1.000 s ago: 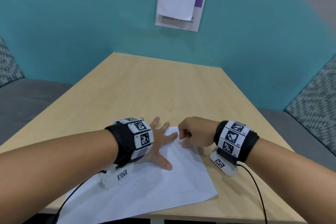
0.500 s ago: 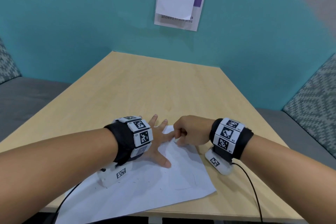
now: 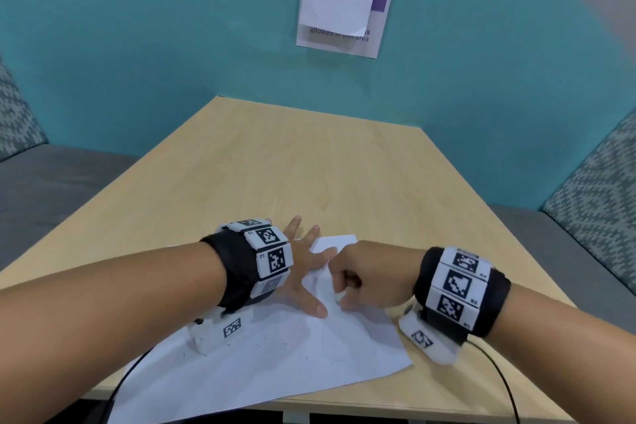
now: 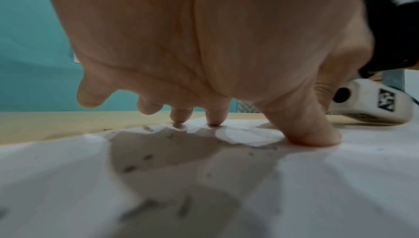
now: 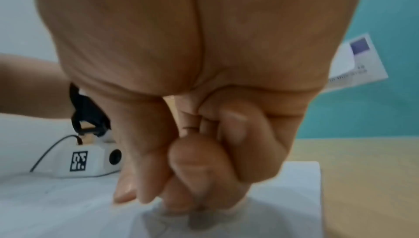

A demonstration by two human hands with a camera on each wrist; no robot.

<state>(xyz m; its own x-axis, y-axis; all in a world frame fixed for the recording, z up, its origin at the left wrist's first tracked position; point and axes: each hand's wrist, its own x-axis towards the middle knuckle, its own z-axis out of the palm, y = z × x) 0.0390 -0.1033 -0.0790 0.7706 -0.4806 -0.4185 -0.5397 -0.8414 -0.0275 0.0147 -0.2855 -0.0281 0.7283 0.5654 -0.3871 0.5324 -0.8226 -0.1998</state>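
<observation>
The right hand (image 3: 368,275) has dragged back toward the near edge of the table (image 3: 292,165). The small white eraser (image 3: 339,296) pinched in its curled fingers now sits just beside the left thumb. That reads as another rubbing stroke across the paper (image 3: 275,365), which lies at the near edge with one corner hanging over. The left hand (image 3: 303,272) stays put, fingers spread wide and straight, tips pressing the sheet flat. Dark crumbs (image 4: 147,156) dot the paper under the palm, so the erasing looks well under way, with more strokes likely to come.
</observation>
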